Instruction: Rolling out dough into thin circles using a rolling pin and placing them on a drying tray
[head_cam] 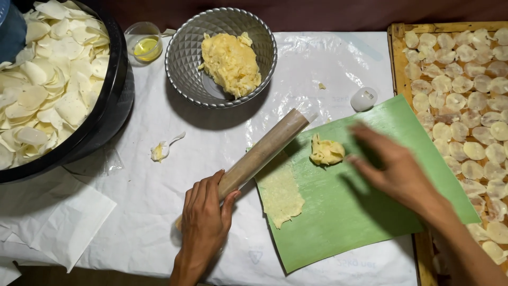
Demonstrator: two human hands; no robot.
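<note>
The work in hand looks like flattening dough on a green banana leaf (365, 212) spread on the plastic-covered surface (159, 212). To do it well, I judge the wooden rolling pin (263, 152) should pass evenly over the small yellow dough lump (326, 151) – light pressure at first, so the dough thins without tearing or creeping off the leaf's left edge, where a thin rolled patch (279, 195) already lies half under the pin's line.

The left hand (203, 222) grips the near end of the rolling pin, its fingers (203, 191) curled closed around the shaft; the pin slants up and to the right, its far end resting at the leaf's upper left corner. The right hand (394, 167) is blurred, fingers spread open and flat, hovering over or pressing the leaf just right of the dough lump – whether it touches the leaf I cannot tell. It holds nothing.

Farther off, a silver bowl (185, 63) holds more yellow dough, with a small clear cup (143, 45) of yellow liquid to its left. A black tub (114, 95) at far left is heaped with pale thin discs, and a wooden tray (398, 63) at right carries rows of similar rounds.
</note>
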